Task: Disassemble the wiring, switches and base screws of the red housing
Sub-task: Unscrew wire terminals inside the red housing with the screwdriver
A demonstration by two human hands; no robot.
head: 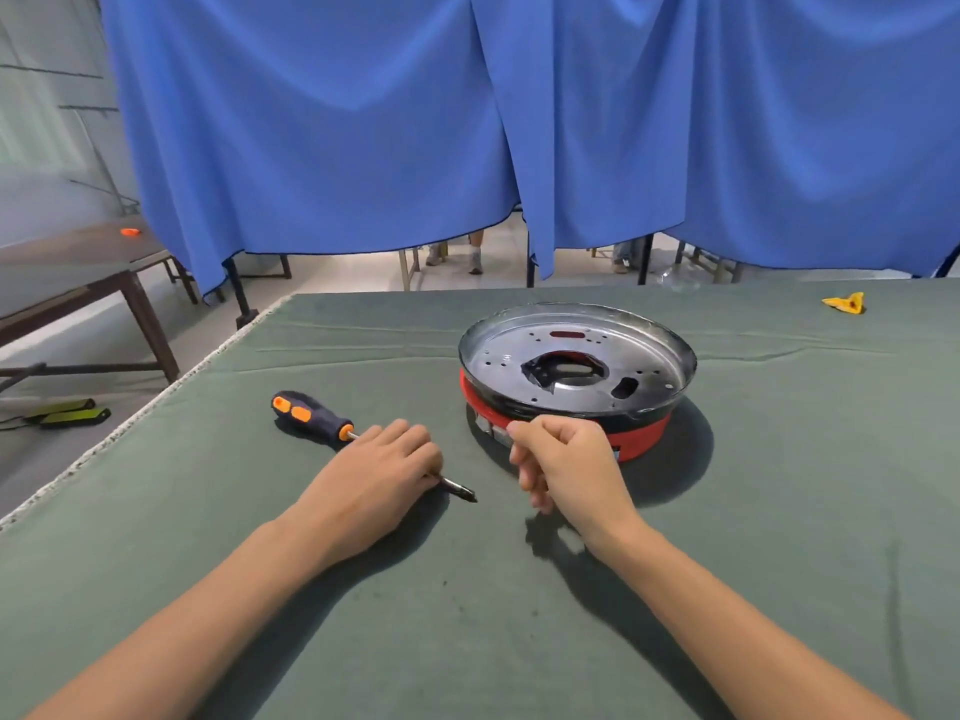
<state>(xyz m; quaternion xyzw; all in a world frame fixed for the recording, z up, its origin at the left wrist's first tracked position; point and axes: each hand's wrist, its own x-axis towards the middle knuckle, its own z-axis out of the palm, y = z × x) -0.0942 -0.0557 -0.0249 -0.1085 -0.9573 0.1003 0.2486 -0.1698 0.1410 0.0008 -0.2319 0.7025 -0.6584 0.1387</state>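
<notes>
Right now your left hand (376,467) lies over the shaft of the screwdriver (311,418), fingers curled down around it, with the handle sticking out past your knuckles and the tip showing on the thumb side. Your right hand (558,459) is loosely curled and seems to hold nothing, hovering at the near wall of the housing (641,433), which sits just beyond it on the surface (519,641). A metal plate (571,356) with a central opening and small holes tops the housing.

You look to be at the very start, picking up the tool. Slide your left grip back onto the handle, or pass the screwdriver across so that the working hand has the handle and not the bare shaft. Steady the housing with the free hand on its wall before you press down. Whether any screws sit in the plate holes is too small to tell, so look closely and seat the tip squarely before turning.
</notes>
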